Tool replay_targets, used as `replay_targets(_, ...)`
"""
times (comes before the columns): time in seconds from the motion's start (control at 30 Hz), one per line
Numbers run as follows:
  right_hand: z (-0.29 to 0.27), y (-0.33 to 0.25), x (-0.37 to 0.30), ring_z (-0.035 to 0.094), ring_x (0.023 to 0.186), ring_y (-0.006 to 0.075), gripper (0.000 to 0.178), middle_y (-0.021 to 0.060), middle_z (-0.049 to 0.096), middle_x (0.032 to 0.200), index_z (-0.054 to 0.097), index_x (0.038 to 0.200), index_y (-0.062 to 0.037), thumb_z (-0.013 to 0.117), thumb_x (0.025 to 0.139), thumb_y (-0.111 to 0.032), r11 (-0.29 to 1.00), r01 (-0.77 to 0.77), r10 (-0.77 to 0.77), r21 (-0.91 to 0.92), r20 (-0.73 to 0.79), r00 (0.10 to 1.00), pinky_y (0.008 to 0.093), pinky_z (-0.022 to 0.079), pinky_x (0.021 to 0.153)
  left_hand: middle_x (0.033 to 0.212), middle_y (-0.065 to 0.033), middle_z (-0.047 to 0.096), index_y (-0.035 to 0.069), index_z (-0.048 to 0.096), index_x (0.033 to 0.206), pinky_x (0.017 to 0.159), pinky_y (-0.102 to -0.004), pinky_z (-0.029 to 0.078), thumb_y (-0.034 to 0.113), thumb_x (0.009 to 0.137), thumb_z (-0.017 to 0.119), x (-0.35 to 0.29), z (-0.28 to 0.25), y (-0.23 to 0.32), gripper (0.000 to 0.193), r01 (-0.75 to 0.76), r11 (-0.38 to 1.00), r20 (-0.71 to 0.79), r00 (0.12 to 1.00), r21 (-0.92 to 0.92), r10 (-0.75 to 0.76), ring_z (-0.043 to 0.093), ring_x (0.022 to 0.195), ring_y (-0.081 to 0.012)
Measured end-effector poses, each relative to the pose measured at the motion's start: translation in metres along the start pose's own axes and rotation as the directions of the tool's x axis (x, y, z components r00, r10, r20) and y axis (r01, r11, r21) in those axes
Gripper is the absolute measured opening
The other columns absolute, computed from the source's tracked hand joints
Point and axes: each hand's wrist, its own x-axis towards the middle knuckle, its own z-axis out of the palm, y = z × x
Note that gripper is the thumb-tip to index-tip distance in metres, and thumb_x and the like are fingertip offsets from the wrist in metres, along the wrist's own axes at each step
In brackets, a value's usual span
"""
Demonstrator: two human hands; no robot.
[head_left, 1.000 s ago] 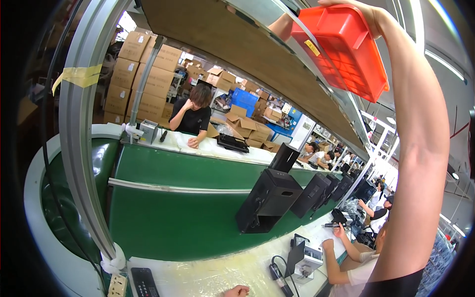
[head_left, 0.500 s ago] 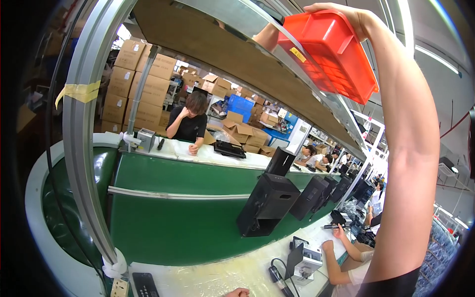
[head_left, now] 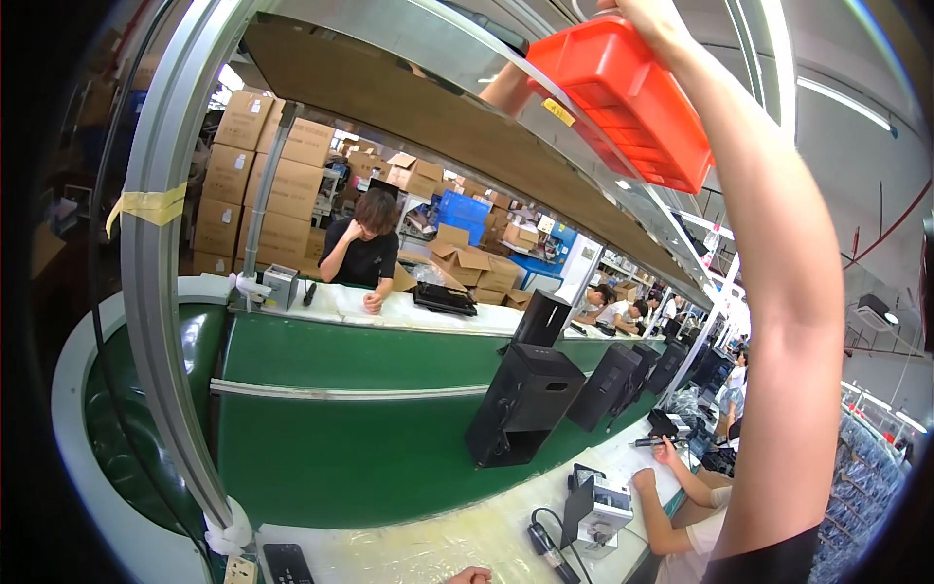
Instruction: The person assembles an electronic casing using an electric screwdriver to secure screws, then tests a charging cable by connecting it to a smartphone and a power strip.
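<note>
My right arm is raised high on the right, with my right hand (head_left: 647, 18) at the upper rim of a red plastic bin (head_left: 628, 102). The bin sits tilted in view on the overhead shelf (head_left: 418, 107) and carries a small yellow label. My right fingers are hidden behind the bin and cut off by the top edge, so their grip does not show. Only a bit of my left hand (head_left: 472, 576) shows at the lower edge, low over the film-covered bench (head_left: 418, 545). Most of its fingers are out of sight.
Black speaker-like boxes (head_left: 525, 404) stand along the green conveyor (head_left: 341, 448). On the bench are a screw feeder (head_left: 598, 516), a corded electric screwdriver (head_left: 552, 550) and a flat black device (head_left: 287, 563). A metal post (head_left: 156, 263) rises at left. Co-workers sit across and at right.
The view has shifted slightly, moving the shelf and bin leftward and up in the picture. My right hand has gone further out past the top edge. My left hand looks unchanged.
</note>
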Motion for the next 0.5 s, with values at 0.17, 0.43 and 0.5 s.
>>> replay_targets(0.17,0.024,0.035,0.003,0.059,0.089,0.0340,0.014,0.0154,0.064,0.081,0.067,0.076,-0.0050,0.062,0.084,-0.016,0.776,0.622,-0.567,-0.107,-0.552,0.612,0.0445,0.047,0.081,0.102,-0.0166,0.070,0.011,0.068,0.109,0.089,-0.0395,0.050,0.024,0.093,0.048,0.002,0.007,0.003,0.028,-0.020,1.000,-0.013,1.000,0.004,0.020,0.065,0.100,-0.0345)
replay_targets(0.43,-0.021,0.025,-0.019,0.066,0.075,0.0213,0.016,0.0153,0.055,0.101,0.058,0.102,0.0047,0.062,0.088,-0.001,0.782,0.573,-0.583,-0.246,-0.616,0.531,0.0322,0.053,0.068,0.102,-0.0192,0.069,0.011,0.067,0.109,0.089,-0.0419,0.050,0.025,0.093,0.048,0.006,0.013,-0.015,0.029,-0.054,0.999,-0.050,0.997,-0.002,0.054,0.065,0.100,-0.0369)
replay_targets(0.5,-0.037,0.014,-0.039,0.065,0.080,0.0182,0.019,0.0137,0.055,0.109,0.060,0.108,0.0033,0.062,0.090,-0.003,0.797,0.586,-0.549,-0.148,-0.584,0.598,0.0301,0.053,0.070,0.101,-0.0193,0.069,0.011,0.067,0.108,0.089,-0.0424,0.050,0.026,0.093,0.048,0.005,0.015,-0.015,0.029,-0.059,0.998,-0.073,0.996,-0.002,0.059,0.065,0.099,-0.0376)
